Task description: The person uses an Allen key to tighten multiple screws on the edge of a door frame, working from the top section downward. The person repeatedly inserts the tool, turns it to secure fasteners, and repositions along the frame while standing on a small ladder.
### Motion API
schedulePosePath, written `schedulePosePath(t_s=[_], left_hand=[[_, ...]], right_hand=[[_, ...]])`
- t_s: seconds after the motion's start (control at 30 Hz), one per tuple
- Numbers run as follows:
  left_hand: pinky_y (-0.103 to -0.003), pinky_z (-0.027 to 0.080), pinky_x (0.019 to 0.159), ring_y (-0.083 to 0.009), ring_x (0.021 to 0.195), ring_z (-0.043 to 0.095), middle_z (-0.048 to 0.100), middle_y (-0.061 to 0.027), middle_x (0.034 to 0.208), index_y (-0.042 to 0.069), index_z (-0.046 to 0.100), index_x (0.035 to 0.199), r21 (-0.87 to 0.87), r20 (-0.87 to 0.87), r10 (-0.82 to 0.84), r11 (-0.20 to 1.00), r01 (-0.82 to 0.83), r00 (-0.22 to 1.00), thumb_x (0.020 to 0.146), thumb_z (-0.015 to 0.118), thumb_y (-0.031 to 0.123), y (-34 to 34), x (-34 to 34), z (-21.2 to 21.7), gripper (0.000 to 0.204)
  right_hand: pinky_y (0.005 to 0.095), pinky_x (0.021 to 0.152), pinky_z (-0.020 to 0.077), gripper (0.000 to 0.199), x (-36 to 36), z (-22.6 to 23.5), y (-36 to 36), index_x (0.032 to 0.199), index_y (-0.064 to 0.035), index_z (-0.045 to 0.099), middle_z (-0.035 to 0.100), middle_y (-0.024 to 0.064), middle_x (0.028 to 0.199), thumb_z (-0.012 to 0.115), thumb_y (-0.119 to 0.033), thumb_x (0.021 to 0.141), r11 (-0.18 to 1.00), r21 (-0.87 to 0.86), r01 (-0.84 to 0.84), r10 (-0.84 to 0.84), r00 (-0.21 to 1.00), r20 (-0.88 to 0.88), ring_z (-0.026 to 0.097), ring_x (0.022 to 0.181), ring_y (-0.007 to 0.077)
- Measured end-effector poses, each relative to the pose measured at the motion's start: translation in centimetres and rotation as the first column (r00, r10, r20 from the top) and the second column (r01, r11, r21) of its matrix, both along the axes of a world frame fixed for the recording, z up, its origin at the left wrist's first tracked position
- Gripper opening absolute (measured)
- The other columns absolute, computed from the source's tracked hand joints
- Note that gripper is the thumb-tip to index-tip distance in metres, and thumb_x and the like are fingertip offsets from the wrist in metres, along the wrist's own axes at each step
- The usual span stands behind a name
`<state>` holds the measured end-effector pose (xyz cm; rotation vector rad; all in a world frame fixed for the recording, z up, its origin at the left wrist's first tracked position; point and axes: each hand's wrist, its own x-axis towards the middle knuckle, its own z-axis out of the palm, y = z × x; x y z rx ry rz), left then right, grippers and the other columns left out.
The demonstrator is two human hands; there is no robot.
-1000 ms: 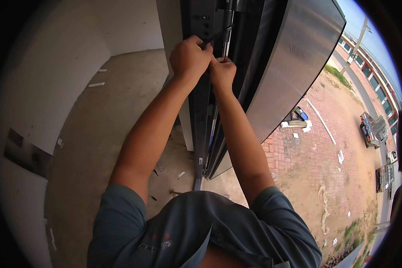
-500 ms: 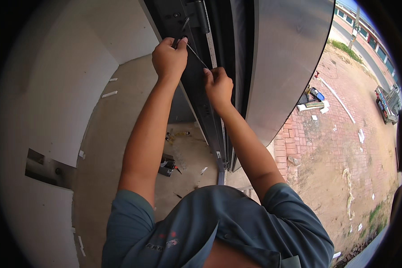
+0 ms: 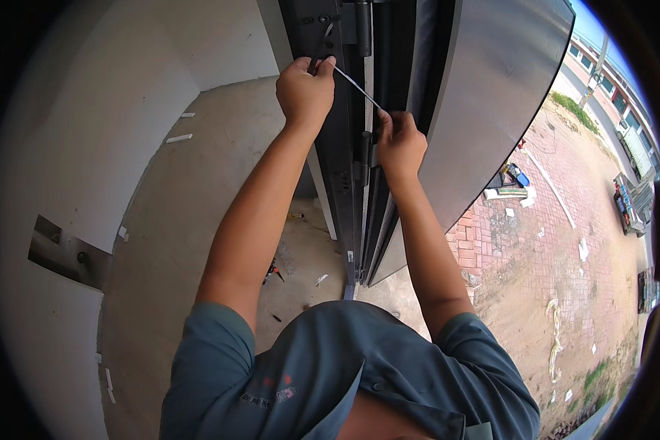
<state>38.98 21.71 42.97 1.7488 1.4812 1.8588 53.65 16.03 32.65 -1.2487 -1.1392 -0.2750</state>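
A thin metal rod (image 3: 356, 86) runs slantwise between my two raised hands, against the dark door frame (image 3: 345, 169) that stands upright ahead of me. My left hand (image 3: 305, 92) is closed in a fist around the rod's upper end, high on the frame's face, just below a few small screws; held there, I judge, so it can turn or lever the tool. My right hand (image 3: 398, 143) sits lower and to the right, fingers pinched shut on the rod's lower end, right at the hinge (image 3: 364, 158) on the frame's edge, seemingly to keep the tip seated. Just beyond that edge hangs the open door (image 3: 491, 95), a broad grey sheet swung outward. Below my left arm lies a bare concrete floor (image 3: 191, 220) with scattered scraps; below the door, brick paving (image 3: 506, 242) and sandy ground outside.
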Motion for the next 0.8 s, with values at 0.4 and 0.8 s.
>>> schedulePosePath(t_s=[0.4,0.8], left_hand=[[-0.036,0.053,0.065,-0.0236,0.066,0.071,0.073,-0.0081,0.072,0.002,0.070,0.078,0.026,0.013,0.000,1.000,-0.001,1.000,0.088,0.079,0.031,-0.4,0.5,0.3,0.032],[-0.034,0.055,0.065,-0.0214,0.070,0.073,0.075,-0.0065,0.076,0.003,0.072,0.083,0.029,-0.074,-0.047,0.998,0.049,0.996,0.085,0.082,0.042,-0.3,-0.6,1.5,0.041]], right_hand=[[0.0420,0.054,0.0531,0.025,-2.1,-0.4,2.1,0.084,-0.0061,0.066,0.070,0.0124,0.066,0.076,-0.026,0.093,0.999,-0.027,0.021,-0.018,0.992,0.124,0.069,0.060,0.0349],[0.0445,0.060,0.0545,0.026,-2.4,0.3,2.9,0.079,-0.0049,0.070,0.071,0.0156,0.069,0.075,-0.027,0.092,0.975,-0.195,-0.106,0.129,0.986,0.109,0.070,0.064,0.0375]])
